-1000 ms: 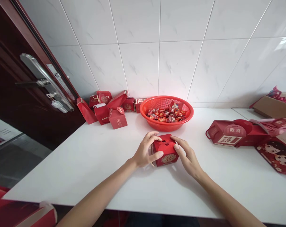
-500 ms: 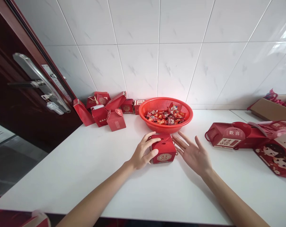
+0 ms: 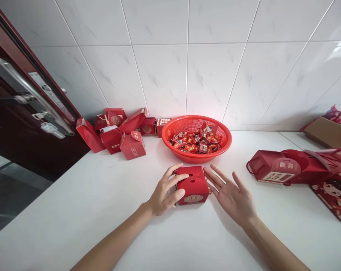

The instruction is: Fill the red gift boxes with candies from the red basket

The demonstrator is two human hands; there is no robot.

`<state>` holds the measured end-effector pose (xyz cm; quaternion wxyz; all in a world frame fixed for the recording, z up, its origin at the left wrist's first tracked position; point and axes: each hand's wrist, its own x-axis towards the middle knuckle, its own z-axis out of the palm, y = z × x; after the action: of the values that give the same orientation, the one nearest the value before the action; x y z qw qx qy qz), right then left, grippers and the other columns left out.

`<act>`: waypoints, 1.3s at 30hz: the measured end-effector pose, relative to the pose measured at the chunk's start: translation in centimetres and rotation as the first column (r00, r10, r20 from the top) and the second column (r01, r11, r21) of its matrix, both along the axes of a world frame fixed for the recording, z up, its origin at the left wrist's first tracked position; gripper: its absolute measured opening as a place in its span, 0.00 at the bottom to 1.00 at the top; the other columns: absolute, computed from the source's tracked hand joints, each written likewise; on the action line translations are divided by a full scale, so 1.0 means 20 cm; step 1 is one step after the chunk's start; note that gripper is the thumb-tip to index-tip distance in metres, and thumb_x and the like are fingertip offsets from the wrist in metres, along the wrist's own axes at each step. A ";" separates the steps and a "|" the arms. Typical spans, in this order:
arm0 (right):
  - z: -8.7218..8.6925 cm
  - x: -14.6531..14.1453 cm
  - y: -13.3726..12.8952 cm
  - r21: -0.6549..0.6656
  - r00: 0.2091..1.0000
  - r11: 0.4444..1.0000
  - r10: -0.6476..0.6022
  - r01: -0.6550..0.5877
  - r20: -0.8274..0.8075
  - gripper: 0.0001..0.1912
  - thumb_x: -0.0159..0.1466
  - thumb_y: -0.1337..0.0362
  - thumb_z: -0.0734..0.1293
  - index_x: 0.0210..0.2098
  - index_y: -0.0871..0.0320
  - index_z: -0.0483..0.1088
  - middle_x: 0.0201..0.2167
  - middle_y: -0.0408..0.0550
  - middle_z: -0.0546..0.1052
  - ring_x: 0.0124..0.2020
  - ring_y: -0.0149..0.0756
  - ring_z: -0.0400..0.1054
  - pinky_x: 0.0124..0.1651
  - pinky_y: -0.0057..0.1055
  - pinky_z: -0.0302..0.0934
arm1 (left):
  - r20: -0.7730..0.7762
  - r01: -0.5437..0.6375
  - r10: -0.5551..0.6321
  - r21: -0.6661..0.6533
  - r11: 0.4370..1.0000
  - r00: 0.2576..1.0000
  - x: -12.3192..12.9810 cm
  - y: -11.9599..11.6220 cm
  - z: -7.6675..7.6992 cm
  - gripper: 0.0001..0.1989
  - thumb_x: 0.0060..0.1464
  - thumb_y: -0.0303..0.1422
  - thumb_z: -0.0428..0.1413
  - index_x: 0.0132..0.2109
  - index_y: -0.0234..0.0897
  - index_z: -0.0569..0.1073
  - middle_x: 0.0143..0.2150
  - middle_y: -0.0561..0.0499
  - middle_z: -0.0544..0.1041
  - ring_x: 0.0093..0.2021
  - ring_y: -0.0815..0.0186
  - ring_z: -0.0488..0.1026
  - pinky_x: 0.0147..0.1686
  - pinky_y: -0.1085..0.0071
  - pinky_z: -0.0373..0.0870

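Head view: half-curled left hand [image 3: 160, 195] holds box [image 3: 195, 187]

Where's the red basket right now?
In the head view, the red basket stands near the middle, between the tiled wall and the small red box the left hand touches.

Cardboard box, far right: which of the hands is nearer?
Right. The right hand is left of the cardboard box and nearer the camera, open beside the small red box; the left hand is farther left, touching that small box.
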<state>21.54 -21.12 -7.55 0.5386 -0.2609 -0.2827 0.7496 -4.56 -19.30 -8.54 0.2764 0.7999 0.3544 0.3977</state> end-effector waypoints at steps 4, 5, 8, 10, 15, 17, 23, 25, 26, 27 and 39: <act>-0.03 -0.01 0.00 0.010 0.996 1.000 -0.015 0.014 0.083 0.28 0.68 0.41 0.61 0.59 0.47 0.76 0.65 0.49 0.73 0.72 0.50 0.58 0.75 0.55 0.46 | 0.016 -0.003 0.002 0.004 1.000 1.000 0.01 0.00 0.00 0.20 0.67 0.43 0.53 0.61 0.41 0.75 0.71 0.39 0.62 0.68 0.48 0.66 0.64 0.52 0.69; -0.03 -0.02 0.00 0.015 0.994 1.000 -0.022 0.021 0.107 0.27 0.68 0.41 0.62 0.58 0.46 0.76 0.66 0.48 0.73 0.72 0.50 0.58 0.74 0.55 0.47 | 0.020 -0.002 0.002 0.003 1.000 1.000 0.01 0.00 0.00 0.20 0.67 0.43 0.53 0.61 0.41 0.75 0.71 0.39 0.62 0.67 0.48 0.67 0.63 0.52 0.70; -0.05 -0.04 -0.01 0.053 0.980 0.998 -0.049 0.039 0.192 0.26 0.65 0.42 0.66 0.57 0.45 0.77 0.66 0.47 0.73 0.71 0.53 0.58 0.72 0.56 0.50 | 0.035 0.001 -0.001 0.003 1.000 0.999 0.01 0.00 0.00 0.20 0.67 0.43 0.54 0.60 0.41 0.75 0.70 0.39 0.62 0.66 0.48 0.68 0.62 0.52 0.71; -0.05 -0.05 -0.02 0.099 0.963 0.994 -0.064 0.039 0.261 0.27 0.64 0.43 0.69 0.58 0.45 0.76 0.66 0.47 0.72 0.71 0.55 0.59 0.71 0.56 0.52 | 0.041 0.002 -0.002 0.009 1.000 0.999 0.01 0.00 0.00 0.20 0.67 0.43 0.54 0.60 0.41 0.75 0.70 0.39 0.63 0.67 0.47 0.67 0.63 0.52 0.71; -0.06 -0.09 -0.03 0.228 0.910 0.974 -0.087 -0.009 0.406 0.29 0.64 0.47 0.71 0.64 0.42 0.71 0.70 0.45 0.68 0.70 0.55 0.59 0.70 0.54 0.54 | 0.042 0.003 -0.003 0.000 1.000 0.999 0.01 0.00 -0.01 0.20 0.67 0.43 0.54 0.60 0.41 0.75 0.70 0.39 0.62 0.66 0.47 0.68 0.63 0.51 0.70; -0.06 -0.09 -0.04 0.254 0.893 0.966 -0.078 -0.041 0.443 0.29 0.66 0.48 0.71 0.65 0.42 0.69 0.71 0.45 0.67 0.72 0.53 0.57 0.70 0.52 0.55 | 0.043 0.006 -0.005 -0.018 1.000 0.999 0.02 0.00 -0.01 0.20 0.67 0.43 0.53 0.61 0.42 0.75 0.70 0.39 0.62 0.65 0.48 0.69 0.63 0.50 0.70; -0.06 -0.09 -0.04 0.289 0.862 0.956 -0.106 -0.049 0.496 0.30 0.68 0.47 0.69 0.67 0.43 0.66 0.71 0.47 0.66 0.72 0.53 0.58 0.70 0.51 0.56 | 0.076 0.014 -0.011 -0.041 0.999 0.997 0.04 -0.01 -0.01 0.21 0.68 0.44 0.52 0.61 0.42 0.75 0.71 0.40 0.61 0.65 0.48 0.68 0.63 0.50 0.70; -0.06 -0.08 -0.04 0.301 0.842 0.952 -0.122 -0.049 0.525 0.31 0.68 0.47 0.69 0.67 0.43 0.65 0.71 0.48 0.66 0.71 0.53 0.58 0.70 0.52 0.55 | 0.083 0.012 -0.008 -0.042 0.999 0.996 0.04 -0.01 0.00 0.21 0.67 0.45 0.52 0.60 0.41 0.76 0.71 0.40 0.61 0.65 0.48 0.68 0.62 0.50 0.71; -0.06 -0.08 -0.04 0.311 0.827 0.949 -0.135 -0.050 0.546 0.31 0.68 0.47 0.69 0.67 0.44 0.65 0.71 0.48 0.66 0.71 0.53 0.58 0.70 0.52 0.54 | 0.086 0.009 -0.006 -0.041 0.999 0.996 0.04 -0.01 0.00 0.22 0.67 0.46 0.52 0.60 0.41 0.76 0.71 0.39 0.62 0.65 0.48 0.68 0.63 0.50 0.71; -0.05 -0.08 -0.04 0.322 0.809 0.945 -0.150 -0.051 0.569 0.30 0.68 0.46 0.69 0.67 0.44 0.66 0.70 0.49 0.66 0.71 0.53 0.58 0.70 0.52 0.54 | 0.088 0.003 0.000 -0.041 0.999 0.996 0.04 -0.01 0.00 0.22 0.67 0.47 0.52 0.60 0.41 0.76 0.71 0.39 0.62 0.65 0.48 0.69 0.63 0.50 0.70; -0.09 0.10 0.05 0.442 0.630 0.897 -0.341 -0.004 0.698 0.28 0.68 0.42 0.64 0.60 0.51 0.67 0.32 0.45 0.77 0.37 0.46 0.74 0.48 0.44 0.66 | 0.033 -0.011 0.011 0.014 1.000 0.999 0.06 0.04 -0.04 0.29 0.59 0.53 0.60 0.60 0.39 0.75 0.70 0.35 0.62 0.68 0.44 0.65 0.65 0.47 0.67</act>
<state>23.52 -20.09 -9.36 0.4803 -0.4600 -0.6035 0.4399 -3.38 -18.56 -9.27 0.2743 0.7933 0.3514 0.4147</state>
